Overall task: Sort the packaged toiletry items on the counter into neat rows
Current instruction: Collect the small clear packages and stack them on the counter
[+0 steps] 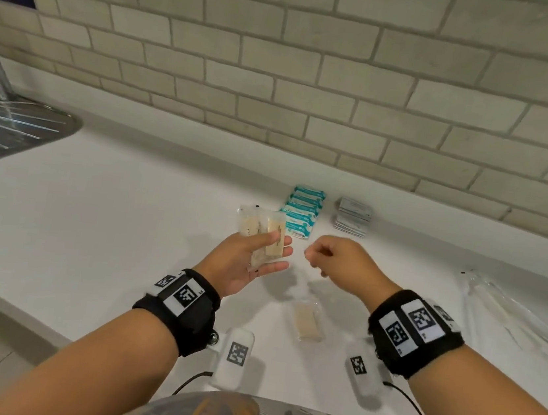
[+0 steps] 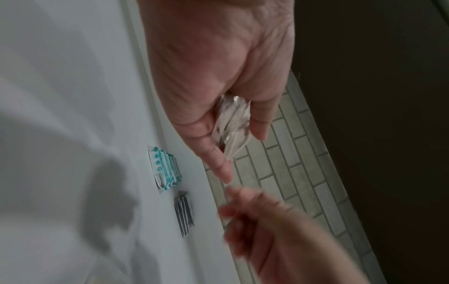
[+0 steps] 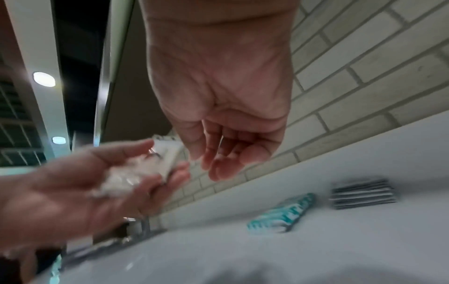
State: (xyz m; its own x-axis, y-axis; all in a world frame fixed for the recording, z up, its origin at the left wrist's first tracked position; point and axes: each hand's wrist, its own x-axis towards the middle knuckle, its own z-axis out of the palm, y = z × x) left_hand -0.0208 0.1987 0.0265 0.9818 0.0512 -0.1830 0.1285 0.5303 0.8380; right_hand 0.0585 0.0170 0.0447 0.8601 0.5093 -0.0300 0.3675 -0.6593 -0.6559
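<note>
My left hand [image 1: 260,254] is raised palm-up over the white counter [image 1: 125,223] and grips a small bunch of clear-wrapped beige packets [image 1: 274,238], thumb across them; the left wrist view shows the packets [image 2: 230,124] between thumb and fingers. Just right of it hovers my right hand [image 1: 328,259], fingers loosely curled and holding nothing [image 3: 223,153]. One more beige packet [image 1: 308,320] lies on the counter below and between the hands. Behind them sit a row of teal-and-white packets [image 1: 303,211] and a row of grey packets [image 1: 352,215], side by side near the wall.
A steel sink [image 1: 6,126] with a tap is at the far left. Crumpled clear plastic wrap [image 1: 508,312] lies on the counter at the right. A brick-tile wall [image 1: 316,74] closes the back; the counter's front edge runs close to my body.
</note>
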